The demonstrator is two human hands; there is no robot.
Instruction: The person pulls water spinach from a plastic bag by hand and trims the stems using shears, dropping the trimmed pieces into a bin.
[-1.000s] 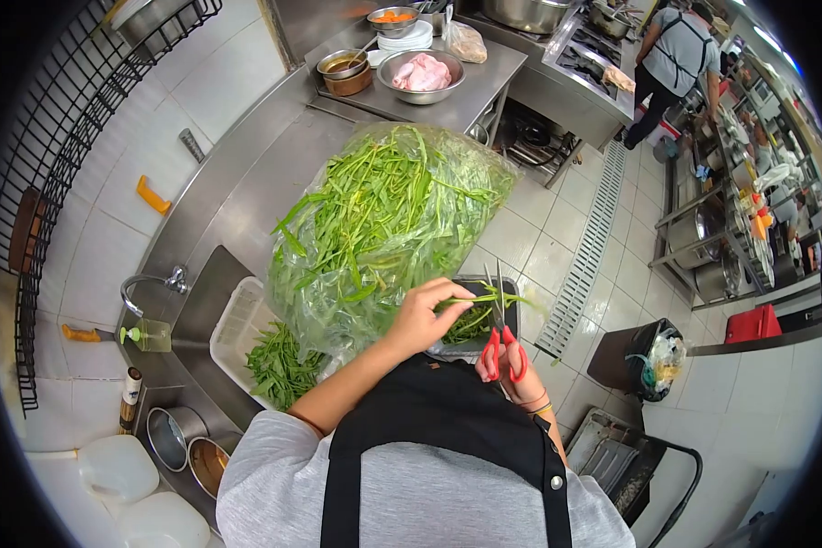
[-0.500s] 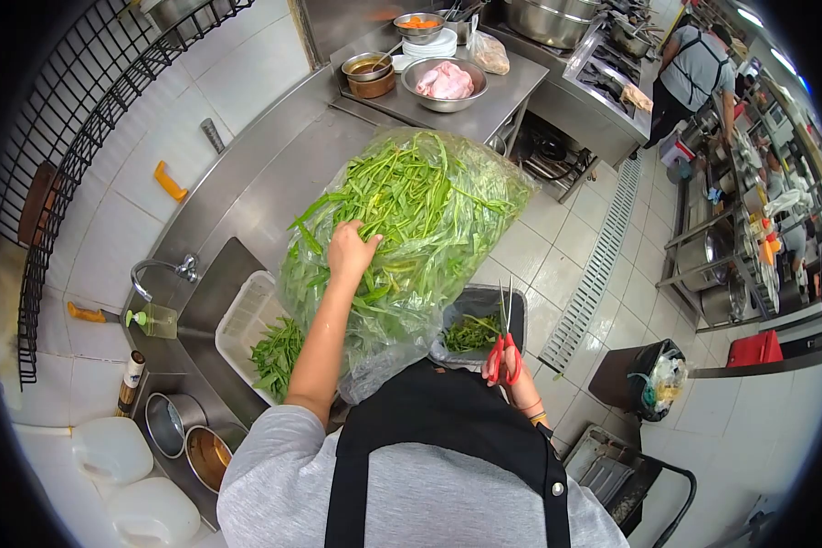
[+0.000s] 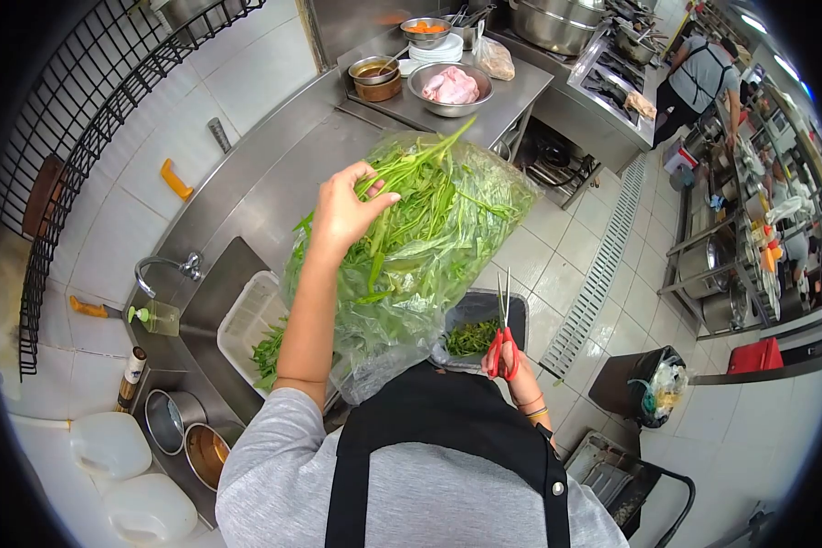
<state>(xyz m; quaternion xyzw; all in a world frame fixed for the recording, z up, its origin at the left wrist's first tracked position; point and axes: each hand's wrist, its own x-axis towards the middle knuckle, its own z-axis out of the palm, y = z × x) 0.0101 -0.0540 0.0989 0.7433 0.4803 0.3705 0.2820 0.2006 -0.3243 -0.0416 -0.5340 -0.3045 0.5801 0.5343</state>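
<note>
My left hand [image 3: 349, 205] is closed round a bunch of long green leafy stems [image 3: 429, 162], lifted over the open mouth of a big clear plastic bag [image 3: 402, 283]. More of the same greens [image 3: 425, 215] lie inside the bag, partly covered by the film. In my right hand [image 3: 521, 379] is a pair of red-handled scissors [image 3: 502, 342], blades pointing up and slightly apart. Below the blades stands a dark bin [image 3: 516, 315] with cut greens [image 3: 472, 337] in it. A white plastic basket [image 3: 237, 338] in the sink also has greens [image 3: 269, 354], partly hidden by my left arm.
A metal bowl of raw meat [image 3: 452, 89], stacked plates [image 3: 437, 50] and small pots [image 3: 376, 78] stand on the counter ahead. At right are a black bin [image 3: 626, 384] and a floor drain [image 3: 603, 265]. A co-worker [image 3: 699, 78] stands by the stove, far right.
My left hand has risen from the pile and moved slightly forward, now with a bunch of stems in it. The right hand and scissors have hardly moved.
</note>
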